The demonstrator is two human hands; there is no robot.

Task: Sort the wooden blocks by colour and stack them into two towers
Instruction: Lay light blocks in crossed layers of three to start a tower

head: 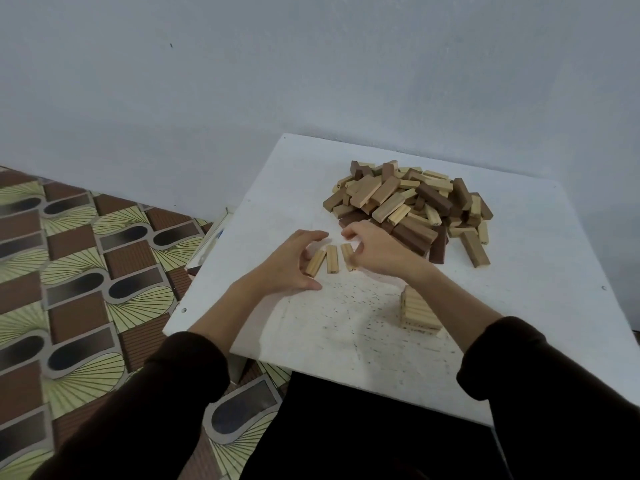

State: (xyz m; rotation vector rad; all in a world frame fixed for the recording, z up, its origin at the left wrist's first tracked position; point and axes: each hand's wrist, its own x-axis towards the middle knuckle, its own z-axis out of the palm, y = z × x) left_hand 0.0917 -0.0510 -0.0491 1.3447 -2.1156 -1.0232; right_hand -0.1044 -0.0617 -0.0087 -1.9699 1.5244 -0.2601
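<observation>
On the tabletop [519,271], open left fingers [313,237] touch three pale blocks [331,259]; right fingers [358,249] pinch one. Rough squeezing could scatter them.

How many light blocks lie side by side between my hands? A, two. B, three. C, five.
B: three light blocks lie in a row on the table between the left hand and the right hand.
</observation>
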